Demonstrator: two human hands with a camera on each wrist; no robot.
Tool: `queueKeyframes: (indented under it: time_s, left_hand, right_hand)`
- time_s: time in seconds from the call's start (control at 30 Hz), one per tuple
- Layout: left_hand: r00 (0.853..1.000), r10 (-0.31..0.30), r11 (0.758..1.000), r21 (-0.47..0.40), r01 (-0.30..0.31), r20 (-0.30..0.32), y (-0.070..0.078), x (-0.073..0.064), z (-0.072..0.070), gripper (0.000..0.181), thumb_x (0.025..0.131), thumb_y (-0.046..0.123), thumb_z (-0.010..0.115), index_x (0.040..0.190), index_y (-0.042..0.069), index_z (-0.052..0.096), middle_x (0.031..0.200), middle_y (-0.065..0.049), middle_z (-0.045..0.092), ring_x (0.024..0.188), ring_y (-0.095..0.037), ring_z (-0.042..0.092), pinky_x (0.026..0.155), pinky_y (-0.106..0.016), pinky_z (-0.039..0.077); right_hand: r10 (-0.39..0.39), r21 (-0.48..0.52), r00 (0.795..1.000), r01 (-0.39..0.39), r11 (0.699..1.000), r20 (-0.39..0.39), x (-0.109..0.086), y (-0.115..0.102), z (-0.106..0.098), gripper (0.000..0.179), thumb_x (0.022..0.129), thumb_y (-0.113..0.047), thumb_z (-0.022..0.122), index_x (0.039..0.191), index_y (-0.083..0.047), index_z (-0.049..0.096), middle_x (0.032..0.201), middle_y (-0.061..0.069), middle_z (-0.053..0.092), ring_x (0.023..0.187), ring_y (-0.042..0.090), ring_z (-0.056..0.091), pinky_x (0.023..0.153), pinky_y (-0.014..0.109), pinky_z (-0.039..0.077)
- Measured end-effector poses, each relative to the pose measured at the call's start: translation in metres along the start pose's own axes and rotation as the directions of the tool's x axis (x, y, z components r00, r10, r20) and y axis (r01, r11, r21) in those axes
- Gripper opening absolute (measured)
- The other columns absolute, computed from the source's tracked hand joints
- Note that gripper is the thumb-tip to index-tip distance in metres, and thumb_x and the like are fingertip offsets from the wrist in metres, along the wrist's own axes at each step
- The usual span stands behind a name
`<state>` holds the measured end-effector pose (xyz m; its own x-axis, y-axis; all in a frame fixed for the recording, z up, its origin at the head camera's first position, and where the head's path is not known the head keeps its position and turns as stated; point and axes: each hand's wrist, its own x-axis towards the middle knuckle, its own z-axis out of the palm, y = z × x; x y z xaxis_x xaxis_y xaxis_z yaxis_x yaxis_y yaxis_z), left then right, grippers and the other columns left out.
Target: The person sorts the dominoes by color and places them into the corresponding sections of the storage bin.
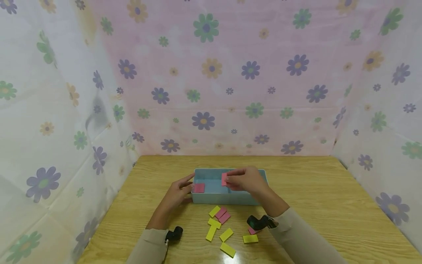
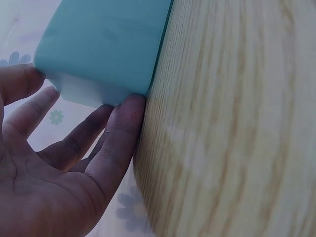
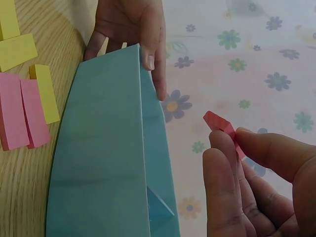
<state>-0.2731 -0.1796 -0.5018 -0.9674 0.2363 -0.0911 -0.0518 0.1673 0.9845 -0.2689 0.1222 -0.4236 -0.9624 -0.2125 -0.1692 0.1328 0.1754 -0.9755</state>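
A light blue box [image 1: 211, 198] with a divider inside stands on the table. My left hand [image 1: 177, 191] rests against its left end, fingers spread and fairly straight; in the left wrist view the fingertips [image 2: 131, 106] touch the end wall. Over the box, near the divider, my right hand [image 1: 245, 179] pinches a pink block [image 3: 219, 122] between thumb and fingers, apart from the box in the right wrist view. Another pink block [image 1: 199, 188] lies inside the left compartment. The right compartment is partly hidden by my right hand and forearm.
In front of the box, several yellow blocks [image 1: 226, 235] lie scattered with pink blocks [image 1: 224, 218], some overlapping. One pink block [image 1: 253, 231] is partly covered by the right wrist camera [image 1: 260, 222]. Flowered cloth [image 1: 230, 84] encloses the wooden table [image 1: 316, 205] at the back and sides.
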Motion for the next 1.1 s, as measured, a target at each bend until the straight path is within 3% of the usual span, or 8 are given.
queueKeyframes:
  time_s: [0.47, 0.83, 1.1]
  left_hand:
    - [1.0, 0.0, 1.0, 0.002, 0.0, -0.008, 0.001, 0.0, 0.001, 0.052, 0.109, 0.017, 0.052, 0.159, 0.027, 0.044, 0.151, -0.023, 0.051, 0.13, -0.04, 0.06, 0.093, -0.051, 0.06]
    - [1.0, 0.01, 1.0, 0.021, -0.009, -0.014, 0.0, 0.0, 0.002, 0.052, 0.109, 0.015, 0.051, 0.159, 0.025, 0.044, 0.149, -0.025, 0.052, 0.127, -0.041, 0.062, 0.09, -0.051, 0.061]
    - [1.0, -0.011, 1.0, 0.003, 0.011, -0.019, 0.001, 0.001, 0.001, 0.052, 0.108, 0.017, 0.053, 0.158, 0.029, 0.045, 0.151, -0.022, 0.052, 0.128, -0.039, 0.062, 0.091, -0.05, 0.061]
  right_hand:
    - [0.046, 0.003, 0.999, -0.046, 0.999, -0.014, 0.021, -0.006, 0.013, 0.027, 0.092, -0.018, 0.08, 0.116, -0.006, 0.077, 0.104, 0.012, 0.079, 0.091, 0.024, 0.079, 0.086, 0.044, 0.063]
    - [0.017, -0.03, 1.0, -0.017, 0.999, -0.001, 0.032, -0.014, 0.015, 0.023, 0.094, -0.016, 0.078, 0.114, -0.006, 0.078, 0.1, 0.011, 0.08, 0.09, 0.025, 0.079, 0.076, 0.037, 0.065]
    - [0.01, -0.073, 1.0, -0.01, 0.997, 0.009, 0.04, -0.017, 0.021, 0.022, 0.091, -0.015, 0.08, 0.112, -0.006, 0.079, 0.098, 0.011, 0.079, 0.092, 0.03, 0.078, 0.078, 0.04, 0.065]
